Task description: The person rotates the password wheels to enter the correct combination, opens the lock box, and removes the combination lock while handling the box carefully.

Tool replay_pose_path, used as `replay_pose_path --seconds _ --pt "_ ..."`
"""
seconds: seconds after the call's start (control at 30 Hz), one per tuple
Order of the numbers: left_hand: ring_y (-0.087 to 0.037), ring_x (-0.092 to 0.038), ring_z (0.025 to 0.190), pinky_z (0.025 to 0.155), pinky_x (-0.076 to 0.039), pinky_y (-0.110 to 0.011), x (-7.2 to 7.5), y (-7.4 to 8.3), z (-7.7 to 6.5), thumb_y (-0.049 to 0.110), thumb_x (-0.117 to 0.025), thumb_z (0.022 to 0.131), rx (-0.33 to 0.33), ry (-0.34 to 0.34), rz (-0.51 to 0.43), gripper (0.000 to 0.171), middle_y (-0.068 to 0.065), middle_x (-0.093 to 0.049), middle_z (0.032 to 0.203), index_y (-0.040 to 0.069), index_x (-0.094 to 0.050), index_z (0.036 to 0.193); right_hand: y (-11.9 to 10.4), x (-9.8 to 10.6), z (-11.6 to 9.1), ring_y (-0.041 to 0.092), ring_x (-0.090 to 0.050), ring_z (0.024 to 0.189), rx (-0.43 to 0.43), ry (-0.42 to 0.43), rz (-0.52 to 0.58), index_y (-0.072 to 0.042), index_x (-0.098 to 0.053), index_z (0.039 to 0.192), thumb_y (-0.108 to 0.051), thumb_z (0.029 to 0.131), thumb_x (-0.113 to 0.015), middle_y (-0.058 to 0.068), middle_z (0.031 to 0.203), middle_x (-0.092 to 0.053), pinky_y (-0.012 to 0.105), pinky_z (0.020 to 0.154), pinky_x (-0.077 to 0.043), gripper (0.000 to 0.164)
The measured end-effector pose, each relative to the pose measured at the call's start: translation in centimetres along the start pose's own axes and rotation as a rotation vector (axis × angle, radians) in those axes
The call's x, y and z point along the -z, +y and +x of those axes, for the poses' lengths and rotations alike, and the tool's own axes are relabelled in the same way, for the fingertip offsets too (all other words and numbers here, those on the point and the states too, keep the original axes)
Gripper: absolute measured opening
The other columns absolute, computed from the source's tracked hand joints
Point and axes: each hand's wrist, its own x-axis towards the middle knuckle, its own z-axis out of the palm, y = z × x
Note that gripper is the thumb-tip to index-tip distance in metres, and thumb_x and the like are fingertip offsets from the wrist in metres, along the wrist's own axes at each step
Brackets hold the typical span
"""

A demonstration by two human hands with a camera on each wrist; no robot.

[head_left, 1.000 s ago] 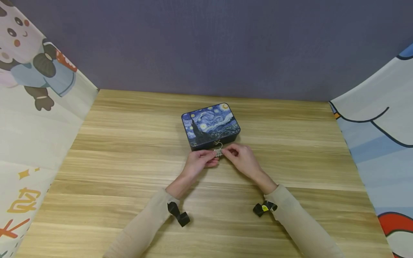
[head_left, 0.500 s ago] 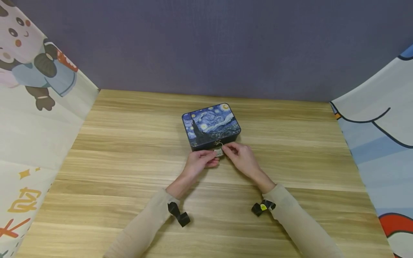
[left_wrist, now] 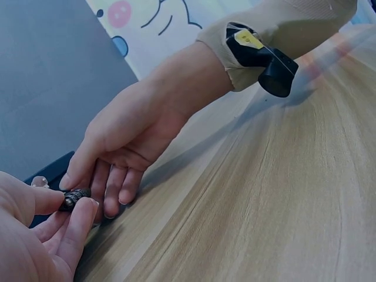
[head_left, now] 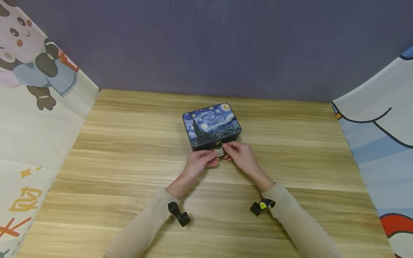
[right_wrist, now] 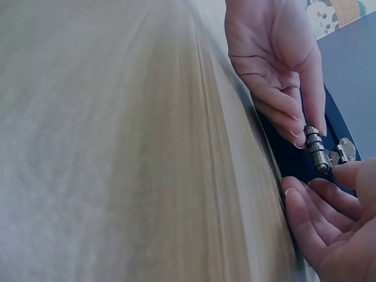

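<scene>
A small metal combination padlock (head_left: pixel 219 153) with number dials hangs at the front latch (right_wrist: pixel 346 150) of a dark tin box (head_left: pixel 211 125), whose lid bears a starry-night painting. My left hand (head_left: pixel 199 161) pinches the padlock's body between thumb and fingers. At the shackle end, the thumb and forefinger of my right hand (head_left: pixel 243 159) pinch the shackle close to the latch. The right wrist view shows the ringed dials of the padlock (right_wrist: pixel 316 150) between both hands. Fingertips partly cover the shackle, so whether it is fully through the latch is hidden. The box lid is down.
The box stands on a wood-grain table (head_left: pixel 129 150), towards its back edge. Behind rises a plain blue-grey wall (head_left: pixel 206 46). Printed cartoon cloths hang at the left and right sides. Black camera mounts (head_left: pixel 179 214) sit on both sleeves.
My right fingers have shifted from the padlock's side up to its shackle, and less of the shackle's loop shows now. The left hand keeps its hold. The box stays put.
</scene>
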Motion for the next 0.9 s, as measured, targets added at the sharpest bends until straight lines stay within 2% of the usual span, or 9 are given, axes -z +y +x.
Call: replay_pose_path --seconds 0.4,0.57,0.77,0.9 --pt "-0.013 -0.074 0.075 0.077 -0.063 -0.028 -0.01 0.03 -0.11 0.002 -0.063 0.101 0.0 -0.001 -0.004 0.026 -0.028 -0.074 0.101 -0.017 -0.065 0.119 0.09 -0.2 0.22 0.018 -0.071 0.067 -0.008 0.01 0.01 0.007 -0.074 0.109 -0.02 0.105 -0.062 0.016 0.082 -0.075 0.028 0.062 -0.061 0.03" --pt "-0.013 -0.074 0.075 0.077 -0.063 -0.029 0.02 -0.04 -0.05 0.002 -0.063 0.101 -0.003 0.001 -0.002 0.025 -0.028 -0.074 0.101 -0.016 -0.066 0.118 -0.07 -0.27 0.22 0.024 -0.073 0.07 -0.013 0.01 0.02 0.007 -0.074 0.108 -0.021 0.105 -0.062 0.018 0.083 -0.075 0.029 0.062 -0.061 0.031" --pt "-0.013 -0.074 0.075 0.078 -0.063 -0.029 0.02 -0.1 0.01 0.002 -0.063 0.1 -0.006 0.002 -0.005 0.025 -0.028 -0.074 0.102 -0.016 -0.066 0.118 -0.15 -0.31 0.16 0.037 -0.074 0.076 -0.015 0.006 0.04 0.009 -0.072 0.11 -0.021 0.105 -0.062 0.023 0.087 -0.075 0.038 0.065 -0.063 0.033" --pt "-0.013 -0.074 0.074 0.078 -0.063 -0.029 0.01 -0.03 -0.04 0.003 -0.064 0.101 -0.005 0.007 -0.009 0.027 -0.026 -0.075 0.1 -0.016 -0.065 0.119 -0.27 -0.24 0.14 0.033 -0.074 0.075 -0.024 0.007 0.044 0.009 -0.073 0.109 -0.023 0.105 -0.062 0.022 0.087 -0.075 0.035 0.065 -0.063 0.033"
